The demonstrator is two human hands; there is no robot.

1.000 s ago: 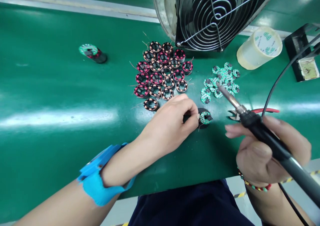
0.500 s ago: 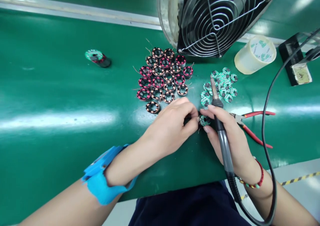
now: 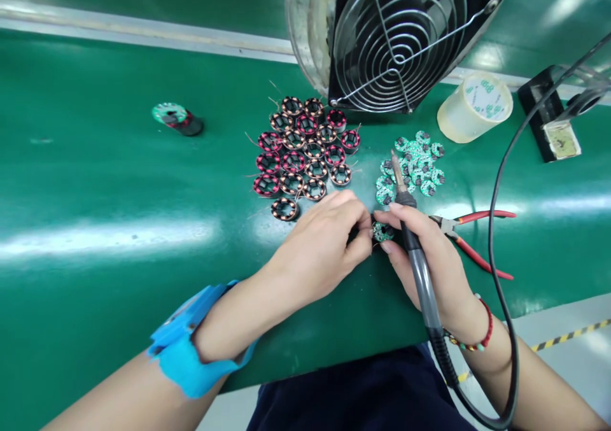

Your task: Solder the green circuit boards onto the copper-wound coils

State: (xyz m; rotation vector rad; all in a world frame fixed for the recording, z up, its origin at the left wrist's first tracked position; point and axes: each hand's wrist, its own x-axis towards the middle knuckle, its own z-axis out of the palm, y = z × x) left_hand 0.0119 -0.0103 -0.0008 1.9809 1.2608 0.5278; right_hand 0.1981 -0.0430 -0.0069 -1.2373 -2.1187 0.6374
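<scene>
My right hand (image 3: 432,262) grips a soldering iron (image 3: 422,278), whose tip points up and away over the green boards. Its thumb and index fingertips also steady a small round green circuit board (image 3: 382,231). At that board's left edge, my left hand (image 3: 329,243) is closed in a pinch; what lies between its fingertips is hidden. A fine wire shows just below the pinch. Whatever sits beneath the board is mostly out of sight behind the fingers.
Several wound motor stators (image 3: 293,162) lie left of several loose round boards (image 3: 420,163). Red-handled cutters (image 3: 449,226) rest by my right hand. A fan (image 3: 396,55), tape roll (image 3: 475,107) and iron stand (image 3: 548,113) line the back. A board-topped stator stack (image 3: 179,119) stands far left.
The whole view has shifted slightly, so things appear a little further left. Both hands keep the same hold at the board, with no other clear movement.
</scene>
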